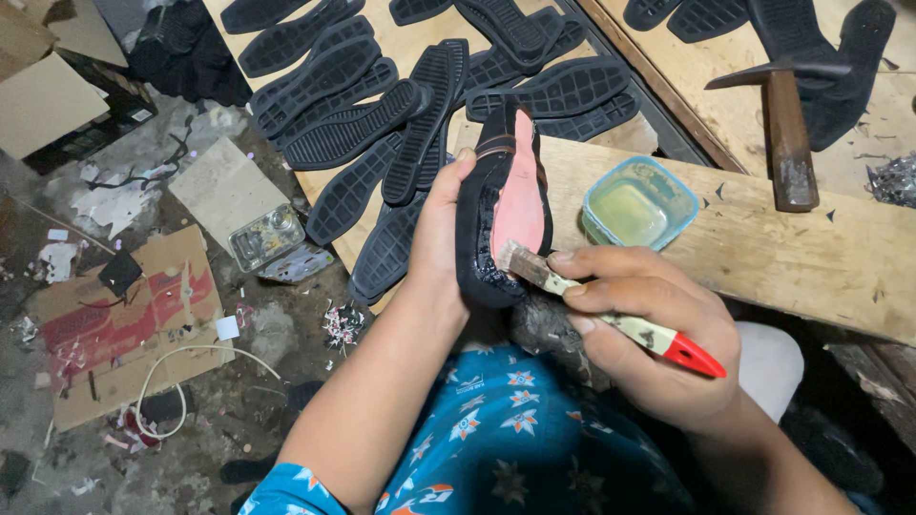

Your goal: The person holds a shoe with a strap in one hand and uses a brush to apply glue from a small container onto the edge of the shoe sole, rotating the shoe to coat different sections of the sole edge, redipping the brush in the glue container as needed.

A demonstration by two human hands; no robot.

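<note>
Floor (143,458) lies nearest on the left side, grey and littered with paper scraps, a torn sheet of red-printed cardboard (124,324) and one white cord (181,381). Over the person's blue patterned lap (515,448), the right hand (649,334) has its grip clenched around a brush (611,319) with a pale handle and red tip; the bristles touch the pink insole face of a shoe (506,210). The left hand (439,229) grasps that shoe by its black edge, holding it upturned and tilted just above the near edge of the wooden surface (782,248).

On that plank, just beside the shoe's right, stands one small square tub (639,200), blue-green, holding a yellowish liquid, probably glue, though the view does not settle it. One hammer (787,124) with a wooden handle lies farther right, its head resting across a black sole piece.

Left of the plank, one clear plastic box (267,236) sits on the floor with small dark items inside, too blurred to name.

Farther off, black rubber soles (382,105) lie overlapping on a lighter board, about twenty in view, tread side up.
</note>
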